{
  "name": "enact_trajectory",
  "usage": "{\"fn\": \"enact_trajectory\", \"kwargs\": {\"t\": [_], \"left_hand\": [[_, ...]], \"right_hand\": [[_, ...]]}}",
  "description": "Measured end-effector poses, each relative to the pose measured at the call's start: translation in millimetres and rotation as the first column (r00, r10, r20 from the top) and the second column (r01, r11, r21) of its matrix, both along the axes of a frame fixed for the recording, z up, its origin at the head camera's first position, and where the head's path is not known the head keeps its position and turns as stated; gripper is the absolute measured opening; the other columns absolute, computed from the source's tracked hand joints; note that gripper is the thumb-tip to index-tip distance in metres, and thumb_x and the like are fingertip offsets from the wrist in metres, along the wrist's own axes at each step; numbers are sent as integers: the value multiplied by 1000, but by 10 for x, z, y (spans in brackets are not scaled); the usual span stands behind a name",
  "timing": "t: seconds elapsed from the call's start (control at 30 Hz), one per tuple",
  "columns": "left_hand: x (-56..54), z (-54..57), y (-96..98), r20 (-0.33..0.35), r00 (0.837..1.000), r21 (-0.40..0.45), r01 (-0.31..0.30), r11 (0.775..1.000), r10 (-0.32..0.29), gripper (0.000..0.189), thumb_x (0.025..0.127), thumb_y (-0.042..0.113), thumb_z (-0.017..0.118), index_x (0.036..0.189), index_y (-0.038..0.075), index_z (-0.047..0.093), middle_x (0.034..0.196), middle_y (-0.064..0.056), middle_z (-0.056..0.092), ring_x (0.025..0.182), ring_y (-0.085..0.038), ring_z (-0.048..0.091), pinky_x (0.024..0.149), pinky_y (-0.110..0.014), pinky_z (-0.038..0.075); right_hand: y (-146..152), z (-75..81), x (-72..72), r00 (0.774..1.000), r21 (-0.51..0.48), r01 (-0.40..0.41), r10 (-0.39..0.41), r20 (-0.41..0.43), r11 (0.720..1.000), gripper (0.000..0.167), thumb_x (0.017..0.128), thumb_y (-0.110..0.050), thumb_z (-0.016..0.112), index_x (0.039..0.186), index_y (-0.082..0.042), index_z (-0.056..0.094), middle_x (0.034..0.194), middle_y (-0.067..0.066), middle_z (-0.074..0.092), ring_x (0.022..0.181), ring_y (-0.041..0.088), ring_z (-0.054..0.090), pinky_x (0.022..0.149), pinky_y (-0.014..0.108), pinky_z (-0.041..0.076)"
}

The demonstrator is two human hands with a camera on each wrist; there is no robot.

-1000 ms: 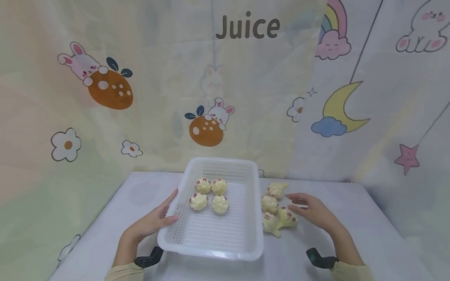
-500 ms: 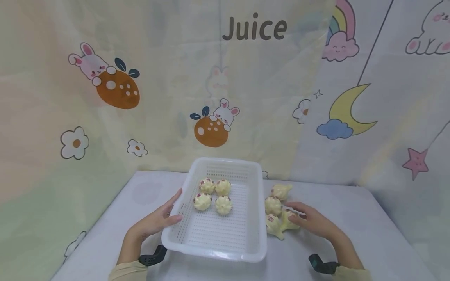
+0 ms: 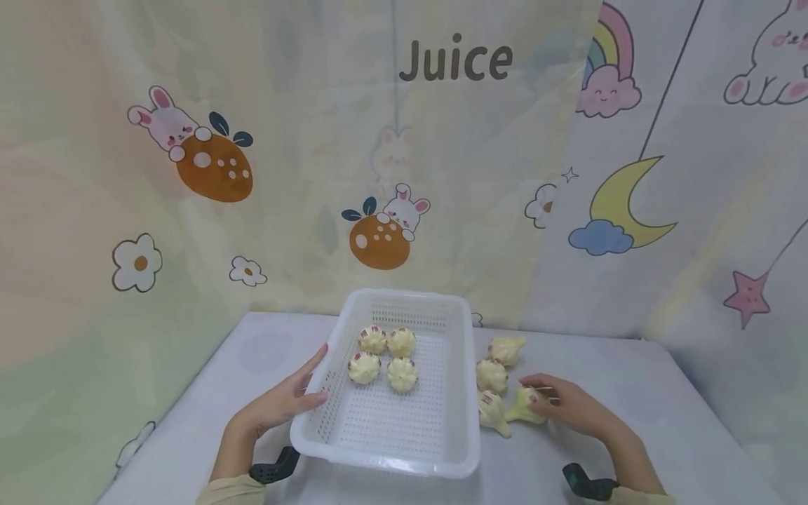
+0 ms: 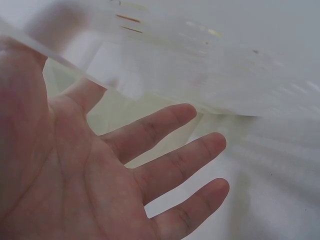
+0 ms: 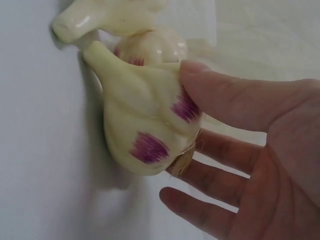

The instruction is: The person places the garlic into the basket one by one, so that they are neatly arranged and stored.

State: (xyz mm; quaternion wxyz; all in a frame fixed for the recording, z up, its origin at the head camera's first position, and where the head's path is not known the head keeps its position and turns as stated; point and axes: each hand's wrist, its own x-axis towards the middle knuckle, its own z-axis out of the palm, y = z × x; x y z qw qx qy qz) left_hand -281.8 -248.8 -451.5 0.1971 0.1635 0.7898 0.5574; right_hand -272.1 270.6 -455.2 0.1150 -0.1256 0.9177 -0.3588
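Note:
My left hand (image 3: 274, 403) holds the left rim of a white perforated plastic basket (image 3: 385, 429). Its thumb and index finger reach over the rim, while the other three fingers stretch out on the outside in the left wrist view. Inside the basket, on its left half, sit several pale garlic bulbs (image 3: 402, 375) with purple marks. Right of the basket, my right hand (image 3: 577, 409) pinches a garlic bulb (image 5: 135, 115) at its root end, thumb on the near face and fingers behind. That bulb's stem points away from the palm, close over the white tabletop in the right wrist view.
Three more garlic bulbs lie in a loose line along the basket's right side: a near one (image 3: 492, 412), a middle one (image 3: 491, 376) and a far one (image 3: 505, 349). The white table (image 3: 606, 358) ends at a patterned cloth backdrop (image 3: 303, 210).
My right hand has come down and taken hold of the nearest-right garlic bulb, which has shifted slightly right. The head view has moved a little; my left hand stays on the basket rim.

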Motion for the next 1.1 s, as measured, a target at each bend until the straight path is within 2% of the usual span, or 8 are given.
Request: {"fn": "enact_trajectory", "kwargs": {"t": [0.17,0.33,0.53,0.77,0.9,1.1], "left_hand": [[-36,-7,-1,-4,1000,6,6,1000,-6,88,90,26,64,151,43,2,156,-14,26,121,-32,55,90,-47,51],[-60,-7,2,3,1000,-1,0,1000,0,88,89,27,64,150,44,2,156,-15,25,121,-33,54,90,-48,51],[-77,14,-19,4,1000,-4,-3,1000,4,87,90,26,64,150,46,3,155,-15,27,117,-30,57,89,-45,51],[-67,29,-16,11,1000,-11,7,1000,-7,87,91,27,63,150,44,1,157,-15,22,118,-28,56,90,-45,51],[-49,19,-16,17,1000,-23,-8,1000,8,87,91,27,63,150,44,1,158,-14,20,121,-30,55,90,-45,51],[-15,-4,-11,20,1000,-14,-9,1000,10,87,90,29,63,150,44,2,158,-15,17,124,-34,52,91,-49,50]], "right_hand": [[91,34,23,999,6,3,-3,32,1000,51,87,-38,66,127,-6,54,131,19,55,120,43,52,93,52,47],[161,40,14,998,-48,-27,30,61,998,52,85,-33,70,121,-1,51,128,22,55,121,49,49,93,53,47],[170,-10,-15,995,-69,-29,35,97,997,49,83,-33,72,115,-6,47,131,20,55,126,51,43,96,58,42],[165,-2,22,993,-12,22,-21,114,1000,54,82,-37,72,125,-11,55,128,15,56,117,43,52,91,59,44],[180,15,44,993,35,37,-41,108,999,49,82,-39,72,122,-14,62,129,16,57,115,42,54,90,58,45],[201,31,50,993,69,62,-69,99,996,52,82,-42,70,122,-12,61,128,18,57,113,41,56,89,55,47]]}}
